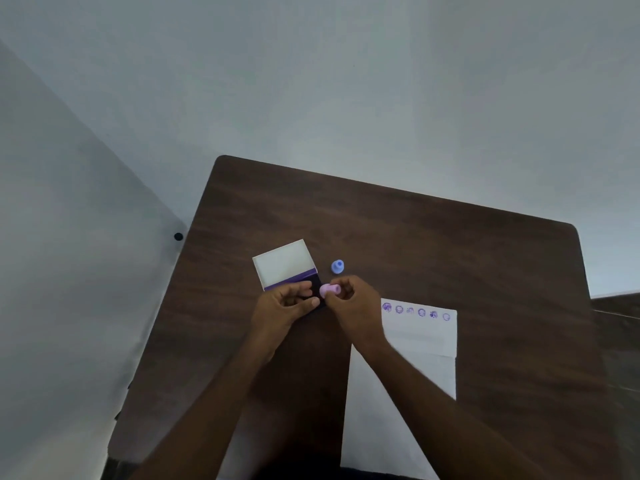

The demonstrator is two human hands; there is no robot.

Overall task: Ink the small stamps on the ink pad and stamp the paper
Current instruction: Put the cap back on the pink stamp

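Paper lies nearest on the desk. I'd steady the ink pad under my left hand (its fingers loosely curled), right hand pinching the pink stamp, then press it down squarely.

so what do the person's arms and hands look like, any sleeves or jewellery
Both forearms are bare right down to the frame's lower edge, with no sleeve or cuff showing. The left hand and right hand wear no gloves, and no watch, bracelet or ring is visible, though the picture is too soft to rule out a thin ring.

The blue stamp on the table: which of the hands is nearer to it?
Right. The right hand is just below the blue stamp; the left hand is further left, at the ink pad.
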